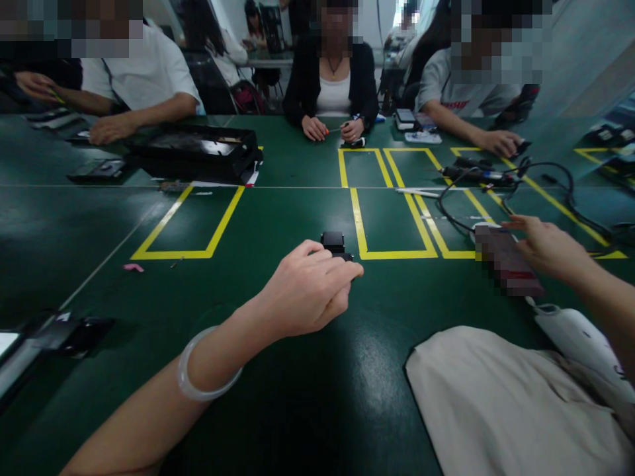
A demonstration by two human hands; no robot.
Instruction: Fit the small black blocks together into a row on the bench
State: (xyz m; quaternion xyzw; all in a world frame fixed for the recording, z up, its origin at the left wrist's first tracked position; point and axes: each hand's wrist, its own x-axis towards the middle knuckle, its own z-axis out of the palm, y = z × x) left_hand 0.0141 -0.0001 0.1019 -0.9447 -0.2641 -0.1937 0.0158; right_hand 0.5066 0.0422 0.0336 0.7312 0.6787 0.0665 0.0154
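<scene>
My left hand (pixel 315 287), with a pale bangle (pixel 186 370) on its wrist, is closed round a small black object (pixel 333 241) above the green table (pixel 297 211). Part of that object shows behind the fingers. To the right, my right hand (pixel 550 244) has its fingers stretched out beside a dark reddish phone-like object (pixel 513 264). The fingertips are near its upper edge, and whether they touch it is unclear.
A beige cloth (pixel 506 396) and a white device (pixel 580 337) lie at the lower right. Black cables (pixel 565 178) run across the right side. A black tray (pixel 198 152) stands at the back left. Several people sit opposite. Yellow tape (pixel 397 254) marks the table.
</scene>
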